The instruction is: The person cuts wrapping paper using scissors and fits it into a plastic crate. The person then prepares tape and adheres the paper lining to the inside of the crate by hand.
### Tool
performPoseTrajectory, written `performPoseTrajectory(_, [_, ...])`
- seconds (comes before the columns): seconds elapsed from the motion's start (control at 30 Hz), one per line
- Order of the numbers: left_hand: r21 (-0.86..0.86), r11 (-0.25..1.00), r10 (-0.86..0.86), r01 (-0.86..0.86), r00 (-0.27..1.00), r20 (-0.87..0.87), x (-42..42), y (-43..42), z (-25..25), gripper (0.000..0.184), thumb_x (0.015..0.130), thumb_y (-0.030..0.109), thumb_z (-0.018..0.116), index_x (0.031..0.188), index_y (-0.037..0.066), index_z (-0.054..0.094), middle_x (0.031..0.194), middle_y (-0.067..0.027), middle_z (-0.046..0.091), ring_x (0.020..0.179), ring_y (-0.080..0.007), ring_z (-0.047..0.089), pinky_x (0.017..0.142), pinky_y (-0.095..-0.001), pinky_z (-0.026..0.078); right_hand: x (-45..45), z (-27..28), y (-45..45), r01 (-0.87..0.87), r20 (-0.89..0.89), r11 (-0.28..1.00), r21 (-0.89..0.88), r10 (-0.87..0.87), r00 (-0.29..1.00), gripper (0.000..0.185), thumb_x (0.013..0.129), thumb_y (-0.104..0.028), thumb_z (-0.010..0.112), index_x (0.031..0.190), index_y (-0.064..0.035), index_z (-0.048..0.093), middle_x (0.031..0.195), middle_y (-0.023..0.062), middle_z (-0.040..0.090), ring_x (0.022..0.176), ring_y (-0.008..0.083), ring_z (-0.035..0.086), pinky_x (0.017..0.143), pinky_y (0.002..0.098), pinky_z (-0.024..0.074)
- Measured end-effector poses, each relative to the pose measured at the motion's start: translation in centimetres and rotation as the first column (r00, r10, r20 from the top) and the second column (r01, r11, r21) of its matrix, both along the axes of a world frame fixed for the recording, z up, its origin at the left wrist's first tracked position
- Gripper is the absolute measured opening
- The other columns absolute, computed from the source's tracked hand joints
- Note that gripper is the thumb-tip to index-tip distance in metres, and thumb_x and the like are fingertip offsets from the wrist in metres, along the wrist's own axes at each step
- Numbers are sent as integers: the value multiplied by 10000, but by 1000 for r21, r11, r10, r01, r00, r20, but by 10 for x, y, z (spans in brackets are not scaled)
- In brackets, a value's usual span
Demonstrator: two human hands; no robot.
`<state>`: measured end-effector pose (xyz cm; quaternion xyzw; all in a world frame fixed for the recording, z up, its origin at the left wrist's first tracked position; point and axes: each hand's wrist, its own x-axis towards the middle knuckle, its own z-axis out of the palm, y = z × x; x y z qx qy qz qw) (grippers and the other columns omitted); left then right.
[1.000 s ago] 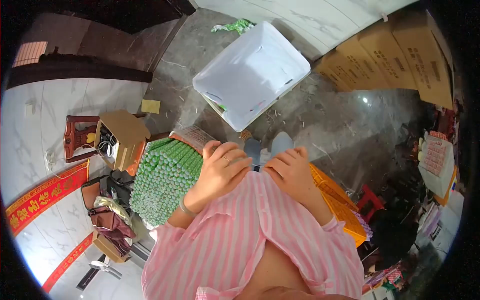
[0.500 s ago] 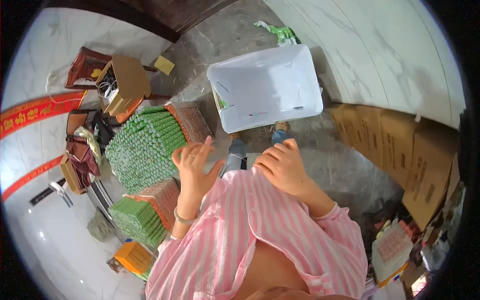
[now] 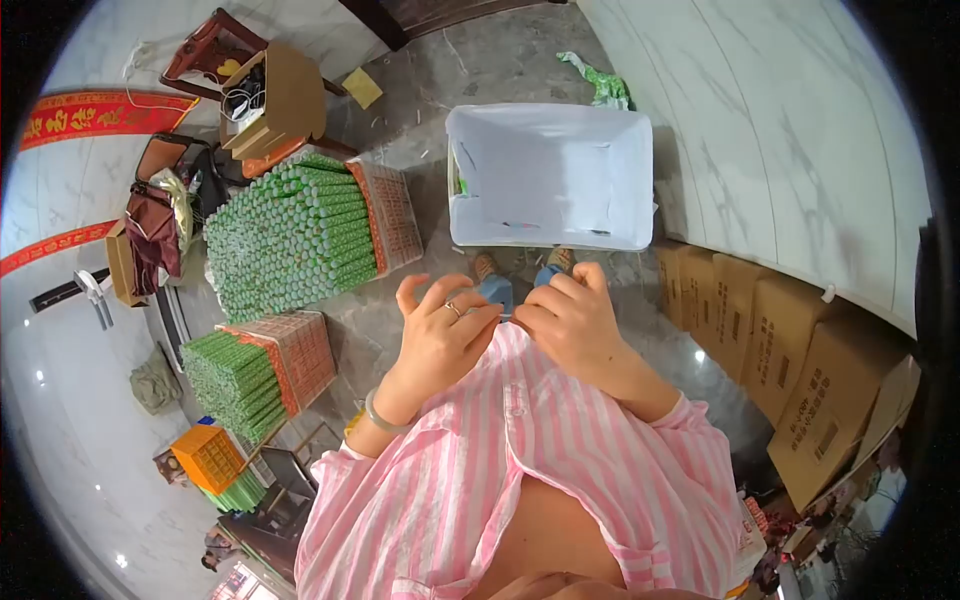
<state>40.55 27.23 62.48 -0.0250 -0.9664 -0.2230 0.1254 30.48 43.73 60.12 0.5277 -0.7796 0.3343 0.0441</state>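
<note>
White tub [image 3: 540, 170]: my landmark here, sitting on the floor just ahead of the person's feet [image 3: 497, 292], opening facing up. Can't spot a label on it.
Cartons [image 3: 822, 410]: brown row to the right of the tub and nearer the person, dark Chinese printing down the sides plus little dark label blocks. Too small for me to read for sure.
Red banner [image 3: 105, 115]: on the wall far left of the tub, big gold characters, warped and blurry at this angle.
Green tube stack [image 3: 290, 235]: left of the tub, its orange-red wrap [image 3: 395, 210] covered in tiny print, can't make it out.
Versus half a second ago: the hands are closer together, and the left one has gone from spread to curled. View's swung too, so more of the cartons show.
Left hand [image 3: 450, 335]: ring on, fingers loosely bent with gaps between them, sitting on the near side of the tub over the shirt front.
Right hand [image 3: 568, 318]: fingers curled in, tips almost meeting the left's. Can't tell if either one is pinching anything.
Striped shirt [image 3: 510, 420]: pink and white, on the person, nearer than the tub, its front edge right by the fingertips.
</note>
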Motion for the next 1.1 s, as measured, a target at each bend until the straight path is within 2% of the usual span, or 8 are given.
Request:
performPoseTrajectory(0.27, [122, 992, 26, -32, 998, 53, 41, -6, -8, 179, 607, 69, 709, 738, 142, 613, 787, 36, 590, 865, -173, 546, 868, -423, 282, 37, 7, -14, -30, -9, 999, 13, 30, 1000, 40, 637, -121, 594, 642, -128, 555, 630, -23, 441, 639, 145, 441, 659, 334, 323])
performPoseTrajectory(0.5, [406, 853, 277, -329, 943, 184, 69, -8, -85, 131, 660, 35, 674, 765, 67, 603, 754, -19, 603, 803, -184, 562, 791, -317, 375, 61, -36, -35, -2, -96, 989, 146, 17, 995, 51, 658, -119, 572, 633, -125, 528, 621, -16, 429, 653, 149, 448, 672, 340, 333])
performPoseTrajectory(0.57, [695, 482, 280, -534, 845, 455, 74, 4, -128, 113, 705, 40, 657, 812, 31, 624, 770, -49, 624, 772, -152, 582, 739, -288, 433, 58, -61, -32, -56, -147, 981, 184, 84, 986, 59, 649, -121, 566, 623, -133, 515, 620, -15, 437, 666, 149, 455, 671, 344, 335])
performPoseTrajectory(0.63, [667, 456, 440, -590, 801, 407, 80, 2, -175, 118, 757, 59, 632, 854, -7, 633, 782, -58, 635, 738, -122, 578, 676, -254, 459, 41, -60, -15, -43, -163, 978, 206, 77, 984, 49, 660, -129, 585, 641, -136, 541, 646, -17, 470, 680, 148, 464, 675, 346, 339])
performPoseTrajectory(0.77, [728, 60, 625, -682, 595, 506, 120, -50, -207, 156, 837, 132, 616, 949, 28, 647, 888, -5, 627, 808, -104, 559, 719, -232, 440, -21, -53, 35, 25, -13, 986, 165, -23, 1000, 44, 689, -192, 656, 689, -161, 626, 753, -35, 569, 724, 144, 492, 678, 342, 343])
performPoseTrajectory(0.93, [697, 66, 878, -714, 374, 300, 119, -63, -167, 236, 861, 159, 593, 1041, 8, 616, 985, -36, 620, 874, -105, 544, 814, -246, 412, -106, -100, 107, 118, 540, 974, 194, -207, 816, 92, 711, -94, 726, 790, -93, 679, 952, 23, 508, 845, 168, 480, 733, 274, 384])
performPoseTrajectory(1.03, [776, -66, 936, -627, 230, 266, 115, -51, -198, 300, 862, 167, 599, 1117, 11, 571, 960, -28, 615, 846, -124, 555, 762, -253, 429, -147, -169, 128, 79, 736, 982, 174, -183, 651, 106, 741, -108, 708, 844, -108, 680, 968, 12, 469, 820, 134, 473, 655, 226, 379])
performPoseTrajectory(1.1, [847, -499, 791, -181, 303, 531, 106, -30, -250, 354, 864, 100, 579, 1200, 19, 502, 893, -57, 599, 778, -176, 567, 703, -311, 473, -164, -219, 129, 38, 778, 965, 261, -234, 583, 112, 770, -98, 678, 881, -97, 671, 934, 13, 509, 788, 109, 481, 634, 213, 383])
